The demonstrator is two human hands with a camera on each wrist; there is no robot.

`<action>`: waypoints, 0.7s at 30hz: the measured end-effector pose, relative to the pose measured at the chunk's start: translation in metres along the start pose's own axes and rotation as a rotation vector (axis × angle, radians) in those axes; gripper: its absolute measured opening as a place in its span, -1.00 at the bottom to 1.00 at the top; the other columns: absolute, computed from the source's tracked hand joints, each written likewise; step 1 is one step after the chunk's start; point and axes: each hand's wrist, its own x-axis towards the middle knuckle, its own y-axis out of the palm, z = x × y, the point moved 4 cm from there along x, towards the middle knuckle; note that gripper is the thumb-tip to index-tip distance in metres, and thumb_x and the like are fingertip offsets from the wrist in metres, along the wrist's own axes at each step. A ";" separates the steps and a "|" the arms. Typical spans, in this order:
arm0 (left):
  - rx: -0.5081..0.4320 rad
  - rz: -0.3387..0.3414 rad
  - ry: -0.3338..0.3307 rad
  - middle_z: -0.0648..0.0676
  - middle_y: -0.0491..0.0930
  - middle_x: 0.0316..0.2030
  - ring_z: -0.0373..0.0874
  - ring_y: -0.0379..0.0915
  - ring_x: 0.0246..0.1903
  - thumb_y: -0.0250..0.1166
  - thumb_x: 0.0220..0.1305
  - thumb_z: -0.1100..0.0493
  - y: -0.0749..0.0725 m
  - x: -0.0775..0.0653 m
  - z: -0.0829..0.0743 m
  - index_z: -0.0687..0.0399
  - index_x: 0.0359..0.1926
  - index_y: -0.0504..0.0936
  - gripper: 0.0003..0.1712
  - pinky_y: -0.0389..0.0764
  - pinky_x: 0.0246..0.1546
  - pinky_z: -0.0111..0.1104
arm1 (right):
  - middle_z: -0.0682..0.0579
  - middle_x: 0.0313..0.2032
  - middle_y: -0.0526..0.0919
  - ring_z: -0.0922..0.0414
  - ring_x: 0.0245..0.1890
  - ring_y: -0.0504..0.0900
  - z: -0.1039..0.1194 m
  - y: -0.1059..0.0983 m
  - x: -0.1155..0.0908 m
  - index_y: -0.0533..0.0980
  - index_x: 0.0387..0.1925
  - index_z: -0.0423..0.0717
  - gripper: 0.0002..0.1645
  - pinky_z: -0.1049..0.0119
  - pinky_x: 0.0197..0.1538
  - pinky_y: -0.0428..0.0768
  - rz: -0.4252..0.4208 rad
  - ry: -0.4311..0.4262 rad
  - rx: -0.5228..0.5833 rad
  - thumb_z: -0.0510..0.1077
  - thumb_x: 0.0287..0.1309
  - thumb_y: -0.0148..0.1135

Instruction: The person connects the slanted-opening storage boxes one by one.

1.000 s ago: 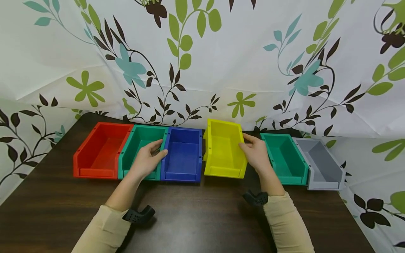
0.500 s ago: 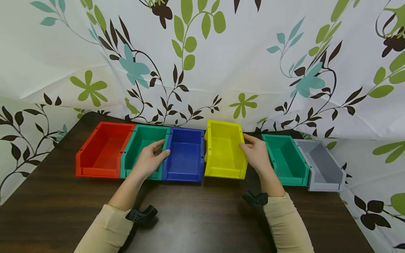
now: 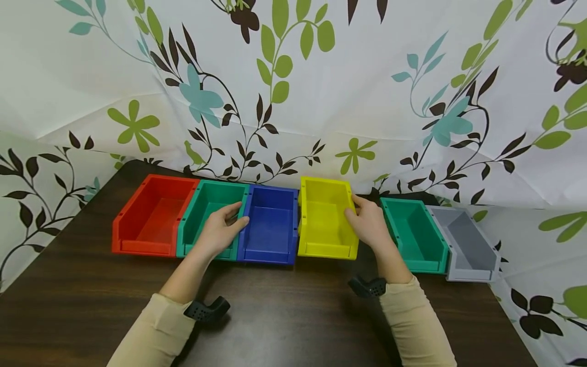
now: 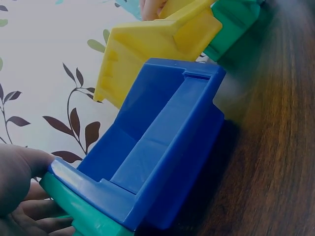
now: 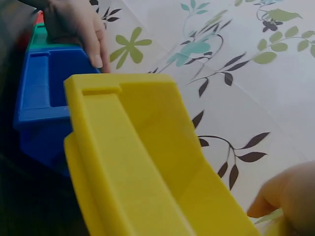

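Note:
In the head view, my right hand (image 3: 369, 221) grips the right wall of a yellow storage bin (image 3: 324, 219), thumb over its inner side. The yellow bin's left wall is right at the blue bin (image 3: 269, 224), and it sits a little higher than that bin in the left wrist view. My left hand (image 3: 217, 229) pinches the adjoining walls of the blue bin and a green bin (image 3: 208, 199); its thumb lies on the blue rim (image 4: 61, 169), its fingers inside the green bin. No contents show in these bins.
A red bin (image 3: 153, 219) stands left of the green one. Right of my right hand are a second green bin (image 3: 415, 234) and a grey bin (image 3: 465, 244), with a gap before them. The row stands on a dark wooden table (image 3: 293, 316) against a leaf-patterned cloth (image 3: 321, 117).
The yellow bin has come slightly left and down, closing the narrow gap to the blue bin. My left hand keeps its hold; the head view has shifted slightly.

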 end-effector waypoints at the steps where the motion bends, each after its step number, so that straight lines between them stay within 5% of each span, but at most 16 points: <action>1: 0.002 -0.001 0.000 0.33 0.22 0.35 0.20 0.23 0.30 0.15 0.35 0.08 0.000 0.000 0.000 0.25 0.39 0.17 -0.31 0.35 0.24 -0.02 | -0.34 -0.04 0.62 -0.08 -0.15 0.70 -0.002 0.000 0.000 0.23 0.33 -0.31 -0.34 0.27 -0.37 0.66 0.015 0.004 0.003 -0.12 0.25 0.04; 8: 0.007 0.002 -0.001 0.33 0.22 0.34 0.20 0.23 0.30 0.14 0.35 0.10 0.001 0.000 -0.001 0.26 0.39 0.18 -0.32 0.36 0.23 -0.03 | -0.28 0.18 0.48 -0.14 0.05 0.58 0.000 -0.004 0.001 0.22 0.36 -0.23 -0.31 0.00 0.04 0.59 0.010 -0.030 -0.075 0.00 0.29 0.06; 14: 0.012 0.005 -0.005 0.33 0.22 0.34 0.19 0.24 0.30 0.15 0.35 0.09 0.003 0.000 0.000 0.26 0.39 0.18 -0.32 0.36 0.23 -0.03 | -0.19 0.30 0.36 -0.13 0.30 0.35 0.030 -0.001 -0.007 0.24 0.35 -0.20 -0.32 -0.05 0.29 0.36 -0.061 -0.207 -0.178 0.03 0.30 0.07; 21: 0.008 -0.002 -0.015 0.33 0.21 0.35 0.20 0.23 0.30 0.14 0.35 0.10 0.001 -0.001 -0.002 0.26 0.39 0.17 -0.32 0.35 0.24 -0.02 | -0.03 0.46 0.06 -0.04 0.43 0.12 0.059 0.021 -0.007 0.05 0.45 -0.01 -0.20 -0.03 0.41 0.17 0.218 -0.404 -0.241 0.22 0.32 -0.04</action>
